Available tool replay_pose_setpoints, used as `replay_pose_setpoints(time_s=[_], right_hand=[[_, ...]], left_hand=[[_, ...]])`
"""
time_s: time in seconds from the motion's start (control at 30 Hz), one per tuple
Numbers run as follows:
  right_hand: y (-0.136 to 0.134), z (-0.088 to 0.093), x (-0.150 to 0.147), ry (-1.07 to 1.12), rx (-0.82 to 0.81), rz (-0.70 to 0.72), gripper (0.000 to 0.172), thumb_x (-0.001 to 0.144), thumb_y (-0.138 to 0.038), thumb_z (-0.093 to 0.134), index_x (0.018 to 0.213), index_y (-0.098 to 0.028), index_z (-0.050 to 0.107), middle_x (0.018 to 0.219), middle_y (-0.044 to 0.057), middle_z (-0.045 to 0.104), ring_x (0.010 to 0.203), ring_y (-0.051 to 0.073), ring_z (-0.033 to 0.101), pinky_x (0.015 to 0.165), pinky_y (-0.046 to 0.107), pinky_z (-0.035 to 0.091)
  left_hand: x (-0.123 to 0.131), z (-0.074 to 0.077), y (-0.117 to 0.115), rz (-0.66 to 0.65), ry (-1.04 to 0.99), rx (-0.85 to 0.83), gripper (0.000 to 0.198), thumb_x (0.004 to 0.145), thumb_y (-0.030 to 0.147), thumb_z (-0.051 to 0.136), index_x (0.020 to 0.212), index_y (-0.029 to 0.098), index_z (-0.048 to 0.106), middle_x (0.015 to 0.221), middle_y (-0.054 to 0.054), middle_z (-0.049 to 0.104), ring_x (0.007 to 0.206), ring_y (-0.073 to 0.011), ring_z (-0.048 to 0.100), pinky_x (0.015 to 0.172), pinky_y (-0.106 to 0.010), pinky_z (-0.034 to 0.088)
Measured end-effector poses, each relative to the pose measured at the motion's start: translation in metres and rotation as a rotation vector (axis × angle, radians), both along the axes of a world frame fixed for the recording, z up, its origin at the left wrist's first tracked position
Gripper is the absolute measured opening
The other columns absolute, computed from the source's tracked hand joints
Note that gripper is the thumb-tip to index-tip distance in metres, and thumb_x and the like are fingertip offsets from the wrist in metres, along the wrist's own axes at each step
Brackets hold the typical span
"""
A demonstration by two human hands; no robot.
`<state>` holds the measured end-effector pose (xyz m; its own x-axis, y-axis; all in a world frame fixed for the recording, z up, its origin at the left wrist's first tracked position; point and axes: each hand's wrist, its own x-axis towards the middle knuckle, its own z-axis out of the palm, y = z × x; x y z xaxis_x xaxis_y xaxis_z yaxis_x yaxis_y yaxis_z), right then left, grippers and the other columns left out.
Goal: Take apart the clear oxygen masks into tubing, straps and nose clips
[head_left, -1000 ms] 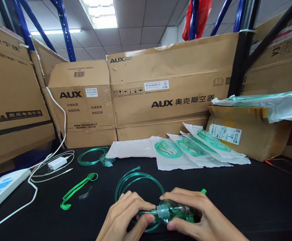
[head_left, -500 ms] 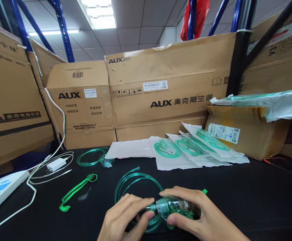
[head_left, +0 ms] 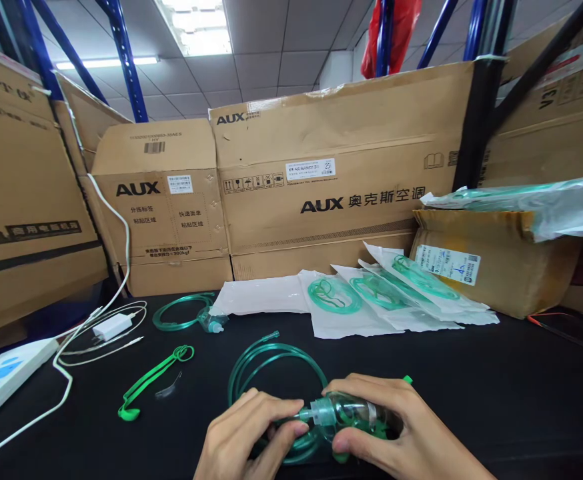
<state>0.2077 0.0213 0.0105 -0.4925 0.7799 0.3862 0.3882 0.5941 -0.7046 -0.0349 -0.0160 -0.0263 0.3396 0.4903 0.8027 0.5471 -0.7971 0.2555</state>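
Low in the head view, my right hand (head_left: 389, 420) grips a clear green oxygen mask (head_left: 344, 408) lying on its side, its pale connector facing left. My left hand (head_left: 259, 430) pinches the end of the green oxygen tubing (head_left: 276, 350) at that connector. The tube end meets the connector; how deep it sits I cannot tell. The tubing lies coiled behind and under my hands, one free end pointing up and away. Part of the mask is hidden by my right fingers, and a bit of green strap shows beyond them.
On the black table a green elastic strap (head_left: 154, 383) lies left, near a small clear strip (head_left: 169, 387). Farther back are another mask with tubing (head_left: 179, 325) and several packaged sets (head_left: 354, 327). A power strip (head_left: 6, 383) with white cables stands left; cardboard boxes (head_left: 321, 227) line the back.
My hands have shifted only very slightly at the mask and the tube end. Everything else on the table lies as before.
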Motion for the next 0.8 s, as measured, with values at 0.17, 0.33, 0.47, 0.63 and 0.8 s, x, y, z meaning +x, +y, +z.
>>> replay_pose_setpoints(time_s=[0.17, 0.33, 0.47, 0.63, 0.8], right_hand=[[-0.001, 0.004, -0.002, -0.012, -0.012, 0.018, 0.032, 0.086, -0.059, 0.078, 0.087, -0.027, 0.08, 0.08, -0.001, 0.078, 0.075, 0.021, 0.071, 0.071, 0.027, 0.053], [0.001, 0.0, -0.002, 0.025, 0.089, 0.007, 0.039, 0.083, -0.065, 0.078, 0.094, -0.028, 0.084, 0.08, 0.001, 0.08, 0.069, 0.021, 0.07, 0.067, 0.028, 0.054], [0.003, -0.008, 0.001, 0.05, 0.107, 0.022, 0.035, 0.08, -0.054, 0.086, 0.102, -0.028, 0.084, 0.091, 0.002, 0.083, 0.075, 0.022, 0.074, 0.07, 0.027, 0.056], [0.005, -0.013, 0.003, 0.093, 0.067, 0.059, 0.031, 0.08, -0.034, 0.09, 0.109, -0.029, 0.081, 0.105, 0.0, 0.083, 0.094, 0.022, 0.077, 0.082, 0.025, 0.057], [0.007, -0.01, 0.002, 0.176, 0.075, 0.088, 0.029, 0.082, -0.023, 0.087, 0.109, -0.029, 0.08, 0.105, 0.0, 0.082, 0.096, 0.02, 0.076, 0.085, 0.025, 0.058]], left_hand=[[-0.003, 0.0, 0.0, -0.023, 0.016, 0.007, 0.025, 0.1, 0.011, 0.069, 0.124, 0.02, 0.065, 0.092, -0.002, 0.079, 0.073, -0.0148, 0.074, 0.07, -0.025, 0.059], [-0.003, 0.0, 0.002, -0.02, 0.047, 0.022, 0.023, 0.1, 0.012, 0.069, 0.122, 0.019, 0.066, 0.089, -0.002, 0.079, 0.07, -0.015, 0.073, 0.069, -0.025, 0.058], [-0.002, 0.0, 0.002, -0.013, 0.048, -0.011, 0.019, 0.101, 0.013, 0.069, 0.119, 0.019, 0.068, 0.088, -0.002, 0.079, 0.069, -0.0153, 0.072, 0.068, -0.025, 0.058], [-0.002, 0.0, 0.001, 0.002, 0.015, -0.078, 0.018, 0.101, 0.016, 0.068, 0.118, 0.021, 0.07, 0.085, -0.001, 0.078, 0.07, -0.0152, 0.072, 0.068, -0.025, 0.059], [-0.002, 0.006, 0.002, -0.001, 0.015, -0.153, 0.019, 0.102, 0.019, 0.068, 0.12, 0.022, 0.073, 0.089, 0.0, 0.08, 0.074, -0.0144, 0.074, 0.072, -0.022, 0.06]])
